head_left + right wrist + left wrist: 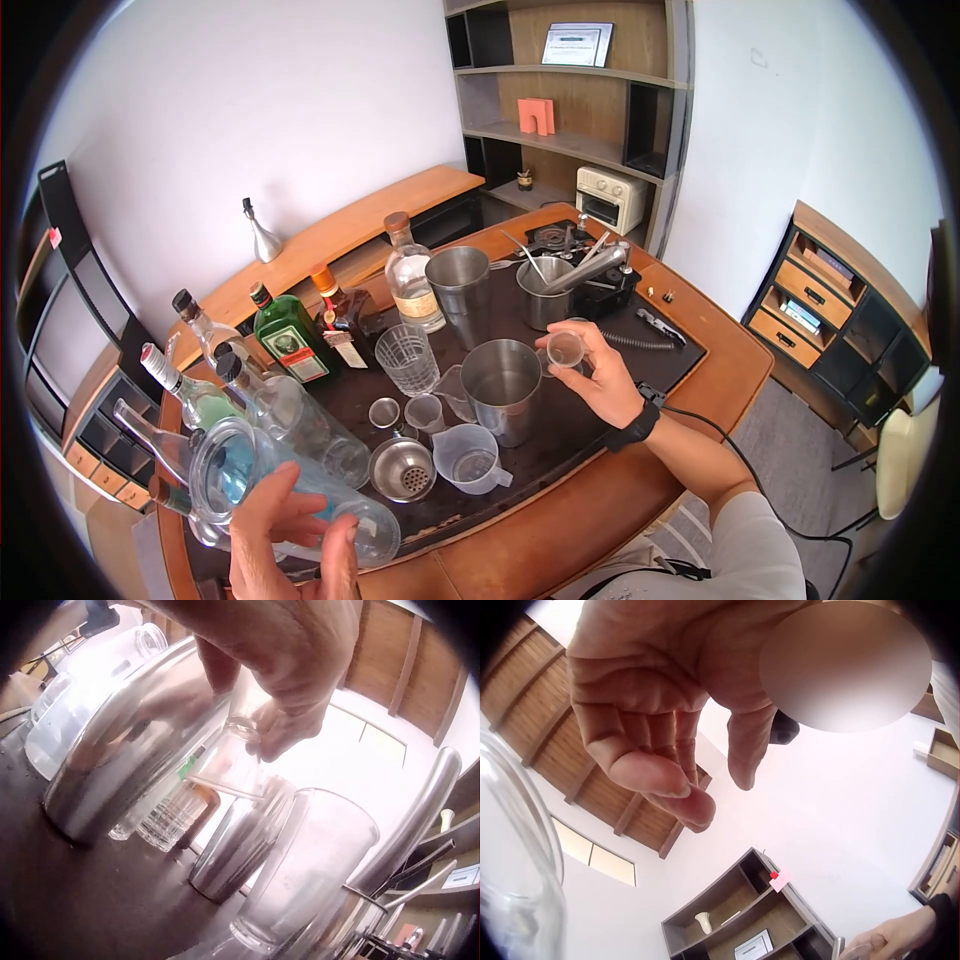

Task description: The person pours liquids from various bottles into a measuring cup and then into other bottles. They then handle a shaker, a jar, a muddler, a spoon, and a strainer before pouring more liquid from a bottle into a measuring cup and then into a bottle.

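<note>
My right hand (608,385) pinches a small clear jigger (566,350) between thumb and fingers, just right of a steel shaker tin (500,385). In the right wrist view this jigger (227,766) narrows at the waist and flares downward, beside the tin's tall side. My left hand (285,540) is at the lower left, palm up with fingers loosely bent and nothing in them. Beside it lies a large clear cylindrical container (372,530), its wide rim toward me. In front of the tin sit a clear measuring jug (470,462), a strainer (403,470) and a small clear cup (424,412).
Several bottles, among them a green one (290,335), crowd the left of the dark mat. A cut-glass tumbler (407,358) and a second steel tin (460,285) stand behind. Farther back are a steel pot of utensils (545,300) and a black burner (610,290).
</note>
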### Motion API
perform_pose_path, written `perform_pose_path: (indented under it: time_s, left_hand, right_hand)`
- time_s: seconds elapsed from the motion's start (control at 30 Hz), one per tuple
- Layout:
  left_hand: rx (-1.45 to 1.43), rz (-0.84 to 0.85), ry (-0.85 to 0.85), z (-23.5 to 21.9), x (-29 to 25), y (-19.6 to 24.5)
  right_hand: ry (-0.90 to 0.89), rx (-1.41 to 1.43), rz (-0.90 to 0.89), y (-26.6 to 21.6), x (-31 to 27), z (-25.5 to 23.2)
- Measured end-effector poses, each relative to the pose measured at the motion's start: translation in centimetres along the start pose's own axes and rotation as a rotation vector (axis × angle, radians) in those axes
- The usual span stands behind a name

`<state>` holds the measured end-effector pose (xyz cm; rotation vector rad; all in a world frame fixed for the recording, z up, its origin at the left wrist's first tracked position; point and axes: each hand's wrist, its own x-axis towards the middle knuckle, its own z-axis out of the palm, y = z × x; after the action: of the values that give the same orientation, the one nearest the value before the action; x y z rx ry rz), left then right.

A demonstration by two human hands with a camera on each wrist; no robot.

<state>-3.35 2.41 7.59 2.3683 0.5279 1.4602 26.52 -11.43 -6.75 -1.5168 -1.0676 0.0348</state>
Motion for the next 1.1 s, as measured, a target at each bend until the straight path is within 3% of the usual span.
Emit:
perform_pose_path:
  time_s: [0.47,0.77,1.1]
  left_hand:
    - [-0.002,0.005,-0.03,0.3,-0.1,0.2]
    - [0.01,-0.013,-0.028,0.2,-0.1,0.1]
    - [0.006,-0.006,-0.013,0.1,0.0,0.1]
  right_hand:
    - [-0.264,0.096,0.237,3.5,-3.1,-0.1]
    - [-0.264,0.136,0.301,3.7,-2.8,0.4]
    - [-0.189,-0.059,0.188,0.5,-3.6,-1.9]
